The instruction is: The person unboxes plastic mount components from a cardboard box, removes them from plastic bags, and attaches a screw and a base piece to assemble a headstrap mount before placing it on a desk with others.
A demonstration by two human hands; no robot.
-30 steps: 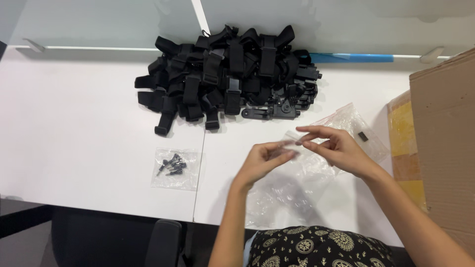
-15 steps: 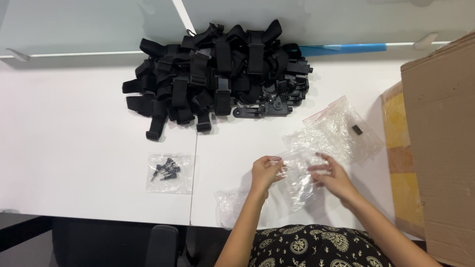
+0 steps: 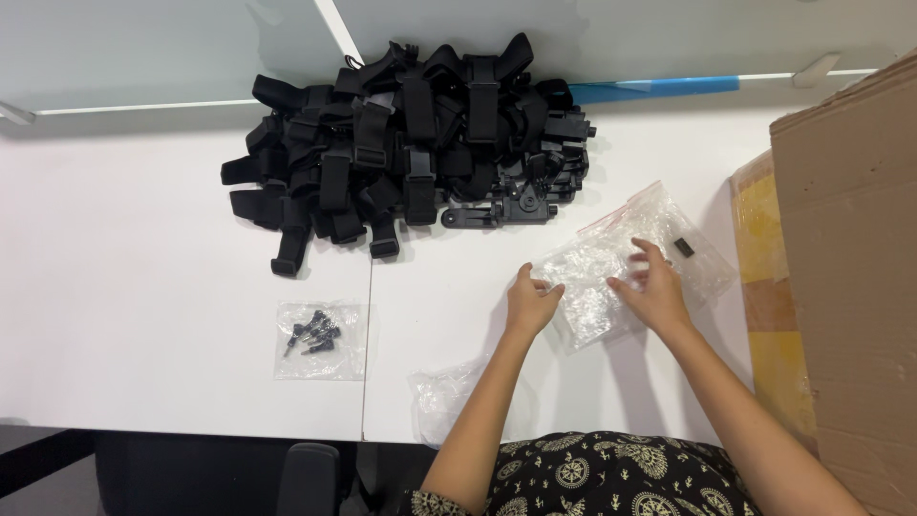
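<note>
My left hand [image 3: 531, 302] pinches the left edge of a crumpled clear plastic bag [image 3: 583, 287] lying on the white table [image 3: 143, 268]. My right hand [image 3: 653, 287] rests on top of the same pile of clear bags, fingers spread over it. A larger clear bag [image 3: 659, 225] with a small black part [image 3: 684, 247] inside lies just beyond my right hand. Another crumpled clear bag [image 3: 444, 397] sits near the table's front edge beside my left forearm.
A big heap of black straps and buckles [image 3: 411, 143] fills the back middle of the table. A small clear bag of black screws [image 3: 320, 336] lies at the front left. An open cardboard box [image 3: 845, 268] stands at the right edge.
Both hands came down from holding a bag in the air onto the bags on the table, then shifted slightly away from me. The camera view also moved.
</note>
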